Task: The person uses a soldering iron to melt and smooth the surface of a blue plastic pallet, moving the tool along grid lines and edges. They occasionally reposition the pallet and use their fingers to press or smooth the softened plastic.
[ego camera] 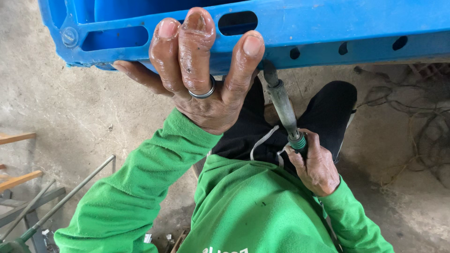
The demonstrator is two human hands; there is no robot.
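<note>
Seen from the head camera: a person in a bright green sweatshirt (243, 211) crouches over a concrete floor (65, 107), working on the rim of a blue plastic crate (328, 23) that fills the top of the view. The left hand (197, 79) — a metal ring (202, 93) on one finger — is clamped over the crate's edge, fingers curled on top and thumb tucked beneath, holding it steady. The right hand (315, 164) is wrapped tight around the handle of a soldering-iron-like rod tool (281, 100), whose dark tip sits against the underside of the rim, just beside the left forefinger. Whether the tip is hot cannot be told from here.

Judged from this, the job goes best with the crate held dead still, the tip pressed flat on one spot, and the bracing fingers kept away from the tip — they sit very near it.

Metal rods (65, 197) lie at lower left beside wooden slats (16, 180); tangled wire (422, 136) sprawls on the floor at right.
</note>
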